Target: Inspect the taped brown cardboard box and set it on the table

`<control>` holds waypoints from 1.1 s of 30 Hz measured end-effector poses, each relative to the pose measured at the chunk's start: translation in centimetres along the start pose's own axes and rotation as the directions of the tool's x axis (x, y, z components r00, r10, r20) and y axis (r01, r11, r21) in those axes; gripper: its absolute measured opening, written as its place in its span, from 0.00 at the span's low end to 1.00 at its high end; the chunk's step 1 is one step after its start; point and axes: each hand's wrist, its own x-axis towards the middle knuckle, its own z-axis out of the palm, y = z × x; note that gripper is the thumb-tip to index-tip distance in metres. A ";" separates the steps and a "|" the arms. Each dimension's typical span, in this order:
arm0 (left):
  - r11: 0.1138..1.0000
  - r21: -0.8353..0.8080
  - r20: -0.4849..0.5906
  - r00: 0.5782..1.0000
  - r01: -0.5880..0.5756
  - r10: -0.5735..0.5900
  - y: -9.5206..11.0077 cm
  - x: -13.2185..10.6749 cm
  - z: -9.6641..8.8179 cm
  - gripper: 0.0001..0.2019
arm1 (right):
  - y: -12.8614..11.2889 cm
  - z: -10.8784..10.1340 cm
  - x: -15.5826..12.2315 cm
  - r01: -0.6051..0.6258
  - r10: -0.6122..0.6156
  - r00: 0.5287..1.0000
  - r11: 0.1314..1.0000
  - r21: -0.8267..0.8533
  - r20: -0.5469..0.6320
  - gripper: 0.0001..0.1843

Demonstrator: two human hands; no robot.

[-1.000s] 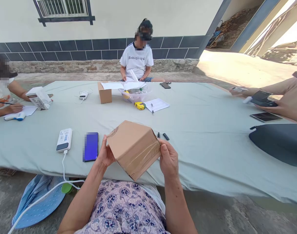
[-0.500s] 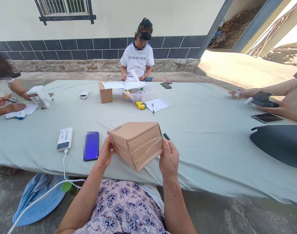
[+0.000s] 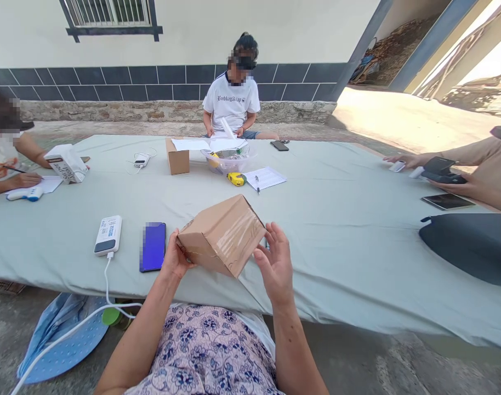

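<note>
A brown cardboard box (image 3: 220, 233) is held tilted above the near edge of the table, with shiny clear tape across its right face. My left hand (image 3: 177, 258) grips its left end, the thumb on the near side. Beside the right end is my right hand (image 3: 276, 260), its thumb and fingers spread apart; the fingertips are close to the box's edge. A small dark item (image 3: 267, 244) on the cloth is mostly hidden behind that hand. Left of my left hand lie a phone (image 3: 153, 247) with a blue screen and a white power bank (image 3: 108, 235) with a cable plugged in.
A pale green cloth (image 3: 341, 247) covers the table. Farther back are a small open carton (image 3: 178, 159), a clear plastic basket (image 3: 234, 163), a yellow tape measure (image 3: 236, 179) and a paper sheet (image 3: 267, 178) with a pen. People sit opposite, left and right. A dark bag-like object (image 3: 468, 247) lies right.
The box has turned, its taped face now showing more toward the right. My right hand has let go of its right end and opened; my left hand still holds on.
</note>
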 end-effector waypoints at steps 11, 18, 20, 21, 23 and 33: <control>1.000 -0.010 0.037 0.999 0.004 -0.003 -0.5 0.1 0.2 0.17 | -1.2 0.9 -0.6 0.165 -0.102 0.964 0.954 -0.249 0.247 0.53; 1.000 0.008 0.110 0.994 0.016 -0.017 -0.7 0.4 -0.4 0.16 | -0.6 0.0 -0.1 0.132 -0.096 0.962 0.983 -0.128 0.255 0.53; 1.000 0.014 0.118 0.993 0.017 -0.019 -0.6 0.4 -0.5 0.16 | -0.2 -0.4 0.2 0.103 -0.075 0.965 0.989 -0.102 0.251 0.58; 1.000 0.022 0.125 0.992 0.021 -0.024 -0.6 0.4 -0.6 0.16 | 0.1 -0.6 0.3 0.089 -0.065 0.968 0.992 -0.089 0.241 0.61; 0.998 0.044 0.146 0.988 0.035 -0.041 -0.6 0.4 -0.6 0.17 | 0.6 -1.0 0.5 0.053 -0.039 0.973 0.997 -0.057 0.226 0.65; 0.997 0.049 0.263 0.963 0.056 -0.067 -0.7 0.5 -1.7 0.22 | 0.6 -1.8 1.1 -0.091 0.088 0.996 0.992 0.083 0.033 0.26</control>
